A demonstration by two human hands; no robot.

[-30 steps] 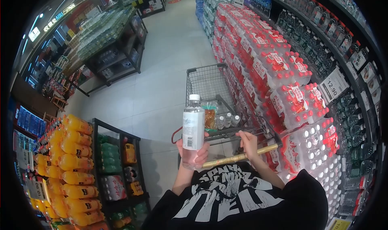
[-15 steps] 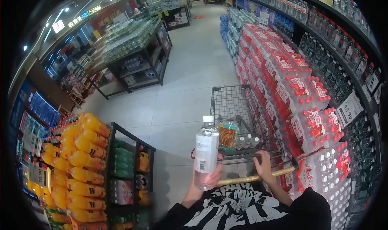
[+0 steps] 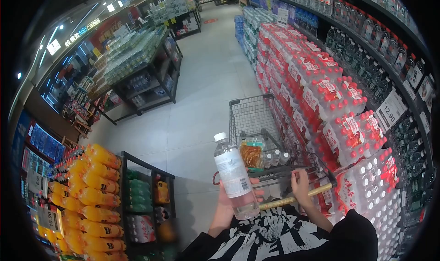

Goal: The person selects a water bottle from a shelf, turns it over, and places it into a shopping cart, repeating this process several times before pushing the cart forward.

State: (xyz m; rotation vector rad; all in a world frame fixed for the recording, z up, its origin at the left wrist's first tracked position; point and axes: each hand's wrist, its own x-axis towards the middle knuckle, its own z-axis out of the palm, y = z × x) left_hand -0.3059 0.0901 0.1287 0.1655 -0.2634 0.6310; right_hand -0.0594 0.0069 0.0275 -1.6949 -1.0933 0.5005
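My left hand (image 3: pixel 223 206) is wrapped round a clear plastic bottle (image 3: pixel 234 180) with a white cap and a pale label. The bottle leans with its cap to the left, in front of a shopping cart (image 3: pixel 252 106). My right hand (image 3: pixel 300 186) is at the cart's yellowish handle bar (image 3: pixel 280 203), its fingers raised and loosely bent above the bar. Inside the cart lie a clear pack of brown food (image 3: pixel 252 152) and several white-capped bottles (image 3: pixel 275 158).
Red-capped bottle packs (image 3: pixel 316 93) are stacked along the cart's right side, below a bottle shelf (image 3: pixel 366 36). Orange drink bottles (image 3: pixel 98 197) stand on the left beside a dark rack (image 3: pixel 147 164). A tiled aisle (image 3: pixel 206 68) runs ahead, past a display table (image 3: pixel 151 73).
The bottle has tipped from upright to leaning left, and its label has turned. My right hand's fingers have straightened upward somewhat. The view has shifted slightly to the right.
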